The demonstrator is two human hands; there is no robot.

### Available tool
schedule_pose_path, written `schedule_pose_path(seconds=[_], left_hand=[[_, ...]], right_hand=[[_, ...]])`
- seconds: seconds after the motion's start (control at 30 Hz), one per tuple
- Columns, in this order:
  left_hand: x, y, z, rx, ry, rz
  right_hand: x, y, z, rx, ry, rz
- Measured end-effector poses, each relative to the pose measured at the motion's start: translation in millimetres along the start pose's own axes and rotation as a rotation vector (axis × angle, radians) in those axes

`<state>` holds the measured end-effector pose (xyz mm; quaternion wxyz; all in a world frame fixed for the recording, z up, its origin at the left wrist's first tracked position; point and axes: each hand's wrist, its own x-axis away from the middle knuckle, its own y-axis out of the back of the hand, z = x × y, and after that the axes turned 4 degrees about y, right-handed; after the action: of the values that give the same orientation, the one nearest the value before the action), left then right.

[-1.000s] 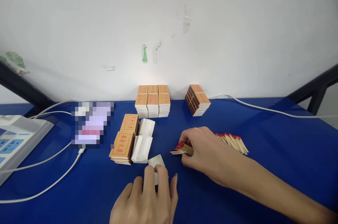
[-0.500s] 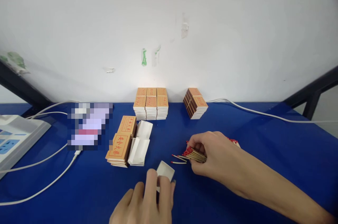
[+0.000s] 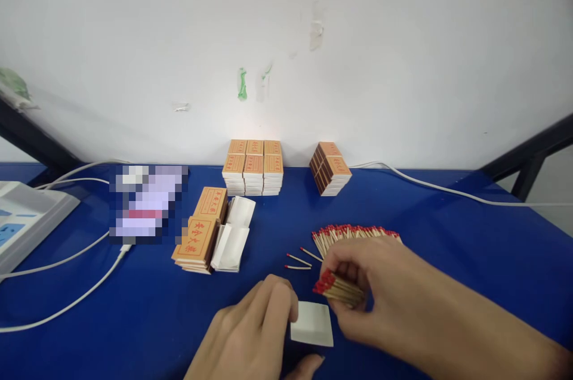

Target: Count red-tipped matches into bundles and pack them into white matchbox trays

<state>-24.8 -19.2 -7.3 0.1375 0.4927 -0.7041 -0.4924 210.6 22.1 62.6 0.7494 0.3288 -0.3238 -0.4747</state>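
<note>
A bundle of red-headed matches [image 3: 344, 292] is pinched in my right hand [image 3: 385, 293], heads pointing left. Just below and left of it is a white matchbox tray [image 3: 312, 324], its hollow side up. My left hand [image 3: 255, 329] has its curled fingers at the tray's left edge, with the thumb near the lower corner. Behind my right hand lies a row of matches [image 3: 353, 233], partly hidden by that hand. A few loose matches [image 3: 298, 260] are on the blue table, left of the row.
Orange matchbox sleeves [image 3: 201, 237] and folded white trays [image 3: 233, 243] are stacked at the left. Against the wall stand two blocks of matchboxes [image 3: 253, 165] and more boxes [image 3: 331, 168]. A pixelated phone-like object [image 3: 150, 201], a white cable [image 3: 89, 308] and a power strip [image 3: 27, 219] lie farther left.
My right hand has lifted the match bundle away from the row and moved closer to the tray. My left hand has shifted right with the tray, which is turned more level.
</note>
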Motion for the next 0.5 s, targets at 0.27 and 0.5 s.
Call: schedule_pose_path(seconds=[0.27, 0.5], left_hand=[[3.9, -1.3, 3.0, 0.241, 0.117, 0.022], [0.5, 2.2, -2.7, 0.247, 0.166, 0.031]], right_hand=[[-0.6, -23.8, 30.9, 0.223, 0.122, 0.226], [-8.3, -35.4, 25.6, 0.451, 0.437, 0.205]])
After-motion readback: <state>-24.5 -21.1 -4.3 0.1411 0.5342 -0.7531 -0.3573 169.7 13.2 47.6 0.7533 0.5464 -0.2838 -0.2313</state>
